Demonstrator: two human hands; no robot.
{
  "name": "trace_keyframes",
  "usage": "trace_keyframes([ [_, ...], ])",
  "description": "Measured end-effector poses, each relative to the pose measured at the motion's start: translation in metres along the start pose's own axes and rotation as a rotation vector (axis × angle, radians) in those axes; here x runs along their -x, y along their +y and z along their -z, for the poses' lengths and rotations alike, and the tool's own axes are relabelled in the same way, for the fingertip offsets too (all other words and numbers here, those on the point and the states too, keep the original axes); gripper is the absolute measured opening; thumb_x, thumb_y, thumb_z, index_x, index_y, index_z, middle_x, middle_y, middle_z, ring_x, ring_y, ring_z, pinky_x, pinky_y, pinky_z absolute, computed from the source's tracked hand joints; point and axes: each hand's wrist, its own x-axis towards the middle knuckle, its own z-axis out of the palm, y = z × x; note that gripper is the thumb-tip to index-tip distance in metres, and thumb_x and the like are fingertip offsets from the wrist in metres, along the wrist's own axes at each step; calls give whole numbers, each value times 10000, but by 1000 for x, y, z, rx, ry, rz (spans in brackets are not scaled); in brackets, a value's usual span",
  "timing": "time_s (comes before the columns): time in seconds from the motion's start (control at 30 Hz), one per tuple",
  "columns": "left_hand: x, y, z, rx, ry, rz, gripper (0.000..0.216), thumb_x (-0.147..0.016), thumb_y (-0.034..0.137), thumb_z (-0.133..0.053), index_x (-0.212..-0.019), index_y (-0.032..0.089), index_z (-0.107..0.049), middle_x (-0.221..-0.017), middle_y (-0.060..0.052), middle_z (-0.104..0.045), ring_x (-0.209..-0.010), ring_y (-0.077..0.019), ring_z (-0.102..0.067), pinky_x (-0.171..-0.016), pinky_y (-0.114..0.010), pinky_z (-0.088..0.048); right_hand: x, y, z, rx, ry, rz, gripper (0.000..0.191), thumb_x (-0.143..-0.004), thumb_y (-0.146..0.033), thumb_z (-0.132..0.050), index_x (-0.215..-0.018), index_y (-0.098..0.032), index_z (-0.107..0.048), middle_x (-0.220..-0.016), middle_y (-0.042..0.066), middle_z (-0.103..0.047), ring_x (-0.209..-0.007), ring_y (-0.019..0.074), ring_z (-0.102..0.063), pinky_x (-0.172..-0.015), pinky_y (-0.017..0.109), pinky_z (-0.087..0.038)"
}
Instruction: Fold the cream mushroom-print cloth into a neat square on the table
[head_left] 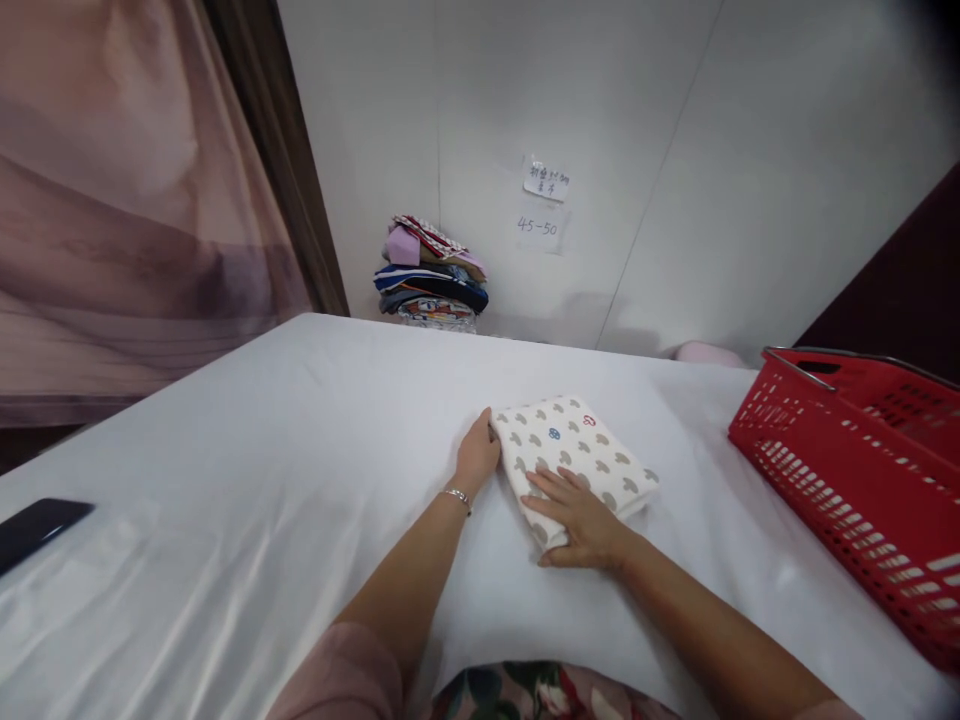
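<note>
Head view — left hand [477, 455] and right hand [581, 520], both open, press a soft square-folded cloth [574, 450].

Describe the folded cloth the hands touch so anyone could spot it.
On the white table, left of the red basket, lies a folded cream cloth, right hand on it, left hand at its edge. Unlike the colourful pile by the wall, it bears grey shapes.
</note>
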Motion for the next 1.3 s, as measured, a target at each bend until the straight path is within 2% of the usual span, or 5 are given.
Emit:
trace_keyframes([
  [0.23, -21, 6, 0, -320, 67, 102, 348, -848, 237, -432, -1173, 208, -553, -1194, -133, -552, -936, -234, -606, -761, -313, -440, -1, 0, 1, 20, -9, 17, 741, -734, -652, -571, -1374, -321, -398, -1504, 90, -243, -1382, 293, -179, -1093, 506, -94],
  [0.77, -40, -12, 32, -364, -44, 23, 366, -784, 144, -439, -1085, 251, -617, -1120, -24, -654, -1022, -203, -593, -838, -297, -452, -2, -1, -1, -11, 41, 43, 603, -776, -605, -553, -1294, -300, -506, -1486, 80, -293, -1378, 258, -203, -1102, 439, -66],
  [0.93, -14, 9, 24, -368, 76, -354, 441, -835, 140, -382, -1257, 160, -511, -1337, -78, -507, -1261, -205, -419, -1071, -364, -313, -4, -3, -1, -29, 42, 52, 622, -778, -606, -551, -1306, -283, -496, -1486, 98, -290, -1376, 278, -202, -1097, 474, -75],
  [1.03, 14, 14, 5, -489, -76, -614, 426, -884, 304, -419, -1280, 162, -488, -1411, -93, -421, -1342, -257, -299, -1116, -465, -209, -2, -5, 5, -63, 13, 67, 664, -762, -614, -570, -1323, -270, -479, -1471, 112, -316, -1377, 292, -191, -1094, 504, -77],
  [1.3, 31, 5, -16, -605, -104, -605, 447, -911, 377, -381, -1289, 159, -478, -1413, -117, -412, -1347, -276, -291, -1102, -518, -212, -40, 30, 49, -131, 292, -118, 460, -911, -472, -411, -1285, -229, -525, -1387, 91, -455, -1325, 238, -332, -1076, 430, -250],
])
